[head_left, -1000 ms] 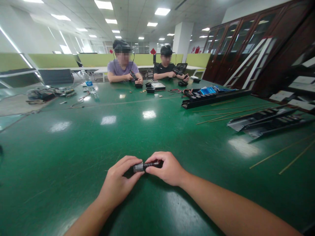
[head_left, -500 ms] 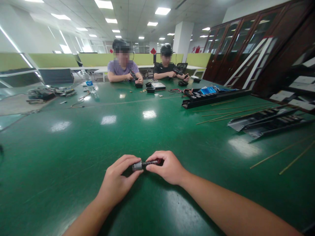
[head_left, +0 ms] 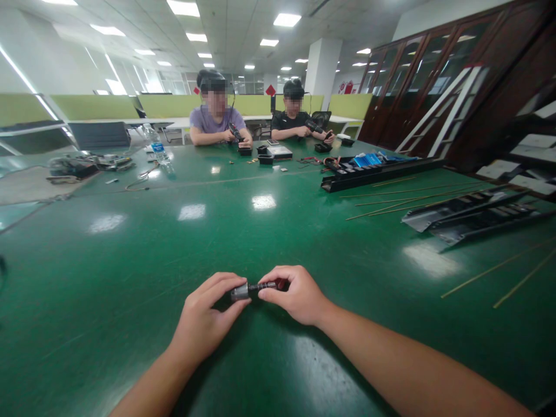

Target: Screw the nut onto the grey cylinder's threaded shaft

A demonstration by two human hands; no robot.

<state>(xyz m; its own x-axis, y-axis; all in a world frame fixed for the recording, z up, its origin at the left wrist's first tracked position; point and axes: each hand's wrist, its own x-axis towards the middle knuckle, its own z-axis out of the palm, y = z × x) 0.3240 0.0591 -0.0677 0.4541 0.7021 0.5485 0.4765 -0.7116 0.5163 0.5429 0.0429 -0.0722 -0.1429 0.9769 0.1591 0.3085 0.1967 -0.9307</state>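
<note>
Near the front of the green table, my left hand (head_left: 204, 315) grips a short grey metal cylinder (head_left: 240, 292) between thumb and fingers. A thin dark shaft with bright rings (head_left: 266, 285) extends from the cylinder's right end. My right hand (head_left: 299, 296) pinches this ringed shaft with thumb and forefinger. At the shaft's right end a small reddish-brown part (head_left: 282, 284) shows, partly hidden by the fingers. The cylinder and shaft lie nearly level and in line; whether they are one piece I cannot tell.
Two people (head_left: 217, 119) sit across the green table (head_left: 217, 237), each with a dark tool. A water bottle (head_left: 157, 149) stands far left near piled parts (head_left: 82, 165). Black metal channels (head_left: 373, 174) and thin brass-coloured rods (head_left: 399, 207) lie to the right. A ladder (head_left: 452, 110) leans behind.
My left hand and the cylinder have shifted slightly left, so a bit more dark shaft shows between the cylinder and my right fingers. My right hand has hardly moved.
</note>
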